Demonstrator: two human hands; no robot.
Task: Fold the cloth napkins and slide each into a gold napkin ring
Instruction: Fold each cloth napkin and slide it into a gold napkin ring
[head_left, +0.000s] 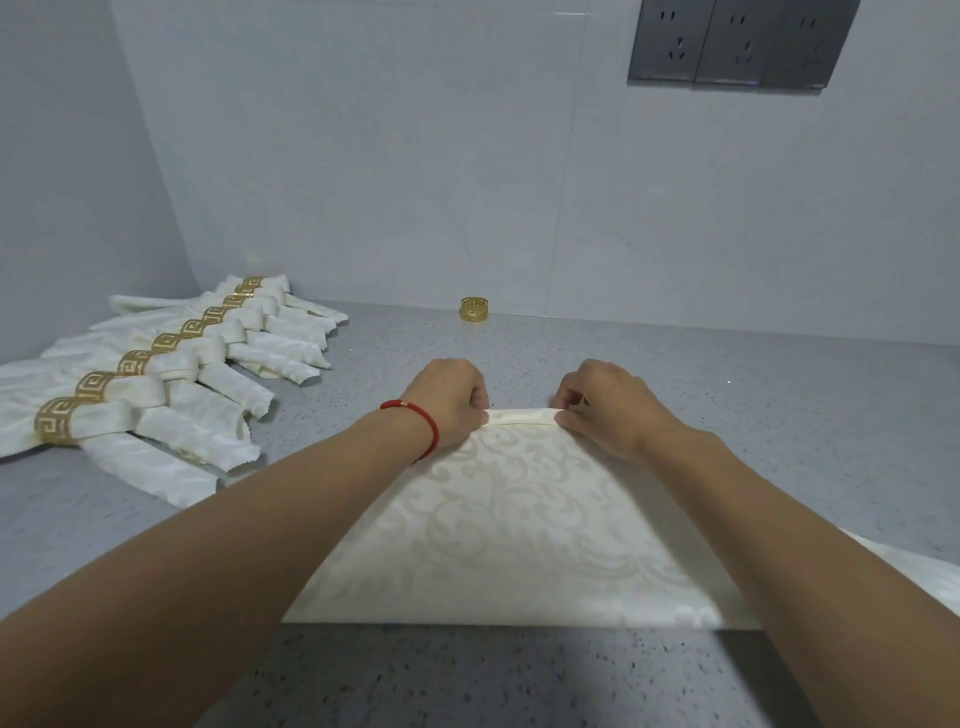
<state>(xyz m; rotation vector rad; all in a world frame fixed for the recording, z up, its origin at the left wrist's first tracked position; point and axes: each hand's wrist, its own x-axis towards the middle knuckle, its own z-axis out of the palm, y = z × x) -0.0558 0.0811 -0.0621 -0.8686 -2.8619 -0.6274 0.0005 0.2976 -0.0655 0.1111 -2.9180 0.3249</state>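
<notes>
A cream damask napkin (519, 530) lies flat on the grey speckled counter in front of me. Its far edge is turned over into a narrow fold. My left hand (452, 400), with a red cord on the wrist, pinches the left end of that fold. At the right end, my right hand (608, 410) pinches the same fold. A loose gold napkin ring (474, 309) stands by the back wall, beyond both hands and apart from the napkin.
Several folded napkins in gold rings (156, 384) lie in a row at the left, running to the corner. More cream cloth (924, 577) shows at the right edge. The grey counter (779, 415) ends at a white wall with sockets (737, 41).
</notes>
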